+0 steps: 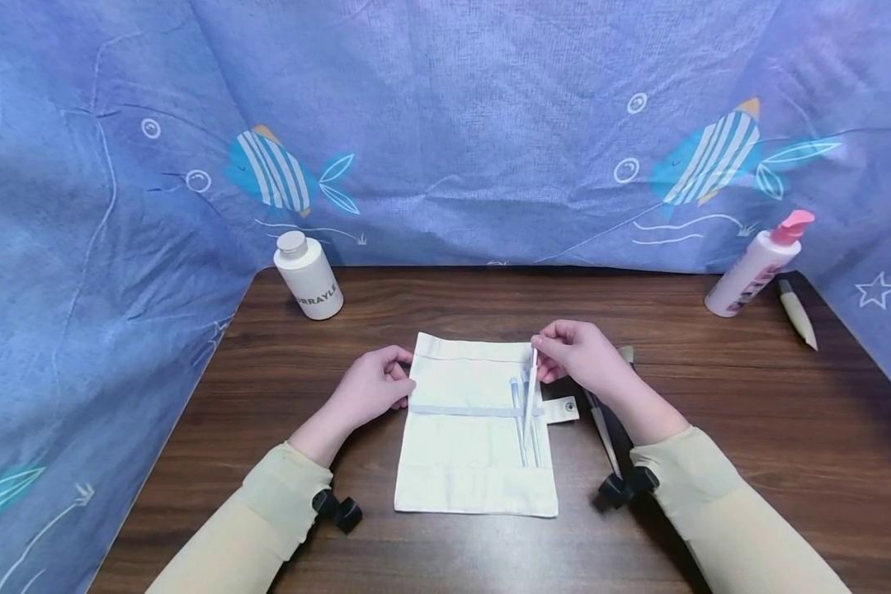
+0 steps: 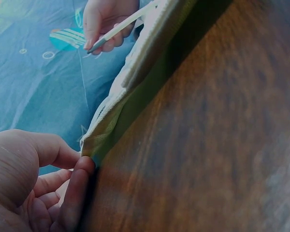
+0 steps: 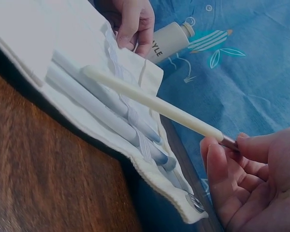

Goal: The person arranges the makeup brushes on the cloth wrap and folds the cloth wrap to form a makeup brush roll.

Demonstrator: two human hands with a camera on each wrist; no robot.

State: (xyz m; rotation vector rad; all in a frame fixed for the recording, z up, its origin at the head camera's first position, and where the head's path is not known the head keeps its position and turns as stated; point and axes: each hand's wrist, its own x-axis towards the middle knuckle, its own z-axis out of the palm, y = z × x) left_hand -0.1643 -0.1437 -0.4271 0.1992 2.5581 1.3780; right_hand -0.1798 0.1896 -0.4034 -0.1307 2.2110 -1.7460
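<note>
A white cloth brush roll (image 1: 453,487) lies spread out, with an elastic band across its middle and a snap tab (image 1: 563,409) at its right side. Two brushes (image 3: 94,108) are tucked under the band in its right part. My right hand (image 1: 582,355) pinches a pale-handled brush (image 3: 154,104) by its metal ferrule between thumb and fingers. That brush slants over the tucked ones, handle end towards the roll's lower pocket; its bristles are hidden by the hand. My left hand (image 1: 374,381) pinches the roll's left edge between thumb and finger, as the left wrist view shows.
Beneath my right forearm lies a brush (image 1: 604,433), partly covered. A white bottle (image 1: 310,276) stands at the back left. At the back right are a pump bottle (image 1: 750,272) with a pink top and a beige, dark-ended object (image 1: 798,313). A blue fish-print cloth hangs behind the wooden table.
</note>
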